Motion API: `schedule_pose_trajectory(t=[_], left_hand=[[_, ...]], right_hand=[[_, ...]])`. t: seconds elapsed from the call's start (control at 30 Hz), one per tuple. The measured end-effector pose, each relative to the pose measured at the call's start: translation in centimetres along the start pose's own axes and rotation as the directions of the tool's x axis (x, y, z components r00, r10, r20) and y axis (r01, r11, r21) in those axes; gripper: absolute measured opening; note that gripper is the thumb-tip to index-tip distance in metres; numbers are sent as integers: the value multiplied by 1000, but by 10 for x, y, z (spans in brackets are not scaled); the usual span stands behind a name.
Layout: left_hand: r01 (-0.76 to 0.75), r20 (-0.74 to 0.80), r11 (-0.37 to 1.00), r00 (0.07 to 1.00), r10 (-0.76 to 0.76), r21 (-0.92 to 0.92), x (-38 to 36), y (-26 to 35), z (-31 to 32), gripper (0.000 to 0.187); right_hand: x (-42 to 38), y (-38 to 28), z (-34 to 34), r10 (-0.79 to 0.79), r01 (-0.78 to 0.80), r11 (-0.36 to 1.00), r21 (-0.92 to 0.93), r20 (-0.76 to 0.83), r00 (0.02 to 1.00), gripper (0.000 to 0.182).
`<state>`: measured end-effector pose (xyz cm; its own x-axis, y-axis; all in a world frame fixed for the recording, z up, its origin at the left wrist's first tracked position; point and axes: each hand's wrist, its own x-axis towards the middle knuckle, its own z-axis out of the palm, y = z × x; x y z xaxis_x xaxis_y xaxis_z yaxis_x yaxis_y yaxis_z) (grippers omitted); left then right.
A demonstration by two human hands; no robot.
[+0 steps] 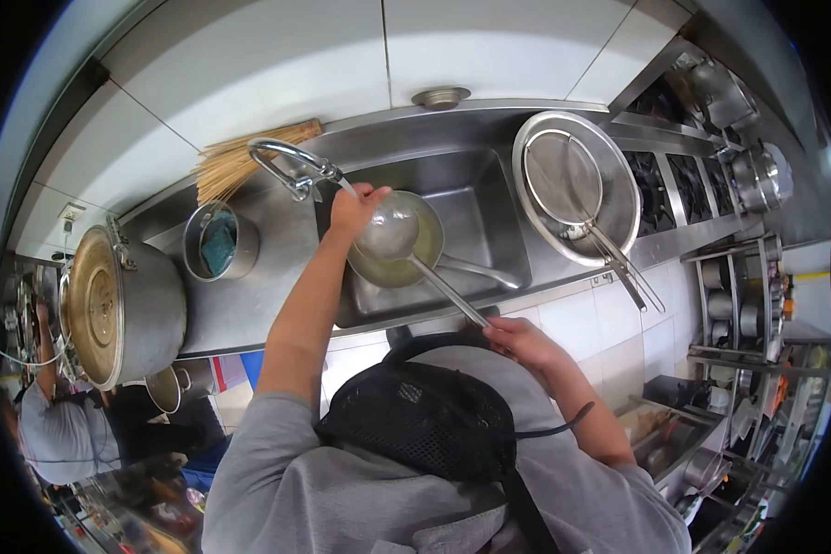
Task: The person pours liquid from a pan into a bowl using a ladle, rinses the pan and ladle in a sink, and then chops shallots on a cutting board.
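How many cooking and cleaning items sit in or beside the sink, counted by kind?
Ladles: 2 — one held by the left hand and right hand over the sink, ladle; one lying under it, second ladle
Pots: 2 — large pot, small pot
Strainers: 1 — strainer
Wide pans: 1 — pan
Brooms: 1 — broom
Total: 7

the left hand (354, 209) reaches far forward on an outstretched arm, fingers curled, while the right hand (519, 340) (elbow bent, near the chest) is closed in a grip.
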<state>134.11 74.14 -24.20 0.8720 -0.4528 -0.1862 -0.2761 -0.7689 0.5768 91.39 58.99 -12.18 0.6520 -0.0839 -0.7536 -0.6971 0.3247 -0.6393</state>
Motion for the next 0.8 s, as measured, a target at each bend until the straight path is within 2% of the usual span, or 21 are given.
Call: schedule_pose_trajectory(t=[0.07, 0.2, 0.27, 0.3, 0.37, 0.4, 0.43, 0.47, 0.5, 0.53, 0.57, 0.6, 0.63, 0.67, 0.73, 0.77, 0.8], left_hand=[[-261, 6, 893, 959, 282, -366, 25, -43, 35, 36], [-255, -25, 846, 961, 276, -468, 11, -38, 23, 39], [-82, 86, 980, 991, 98, -179, -7, -20, -8, 41], [-82, 84, 980, 992, 99, -181, -6, -18, -9, 41], [67, 133, 961, 991, -32, -267, -5, -18, -15, 42], [70, 129, 962, 991, -37, -265, -2, -28, -4, 42], [-49, 83, 916, 992, 90, -398, 5, -43, 20, 42], [-168, 22, 840, 977, 210, -516, 8, -50, 33, 48], [-281, 22, 846, 945, 326, -452, -20, -18, 18, 48], [-279, 23, 848, 946, 324, -451, -36, 4, 9, 48], [-457, 84, 855, 869, 488, -245, -48, 21, 3, 45], [-619, 182, 785, 768, 615, -41, -55, 26, 1, 43], [-561, 214, 824, 817, 536, 78, -54, 27, -2, 42], [-558, 215, 826, 818, 533, 78, -39, 7, 4, 42], [-565, -19, 824, 824, 566, 45, 1, -49, 29, 40], [-32, 137, 947, 987, 79, -320, -7, -30, 2, 39], [539, 438, 675, 833, -338, -504, -15, -11, -27, 40]], right_hand=[[2, 2, -2, -7, 7, 1000, -21, -17, 1000, 16], [-8, -16, 7, -13, 9, 994, -109, -32, 999, 15], [-5, -10, 10, -60, 57, 992, -113, -26, 998, 17], [-3, -6, 9, -108, 105, 987, -120, -17, 994, 19], [2, 2, 4, -164, 159, 968, -194, -14, 986, 22], [6, 6, 3, -219, 210, 941, -264, -5, 976, 26], [12, 11, 4, -220, 213, 941, -264, 1, 975, 26], [18, 16, 6, -363, 246, 802, -544, -117, 924, 31], [20, 19, 8, -520, 203, 597, -776, -182, 834, 36], [21, 15, 11, -519, 204, 598, -775, -181, 835, 36], [21, 7, 15, -567, 177, 552, -815, -212, 796, 41], [20, 0, 17, -613, 145, 505, -851, -236, 754, 45], [19, -4, 17, -638, 157, 480, -863, -221, 738, 44], [16, -5, 19, -636, 158, 480, -863, -218, 740, 44], [11, -7, 20, -694, 194, 477, -857, -232, 681, 40], [7, -8, 20, -696, 190, 475, -859, -235, 679, 40], [3, -9, 21, -735, 201, 458, -866, -241, 634, 39]])
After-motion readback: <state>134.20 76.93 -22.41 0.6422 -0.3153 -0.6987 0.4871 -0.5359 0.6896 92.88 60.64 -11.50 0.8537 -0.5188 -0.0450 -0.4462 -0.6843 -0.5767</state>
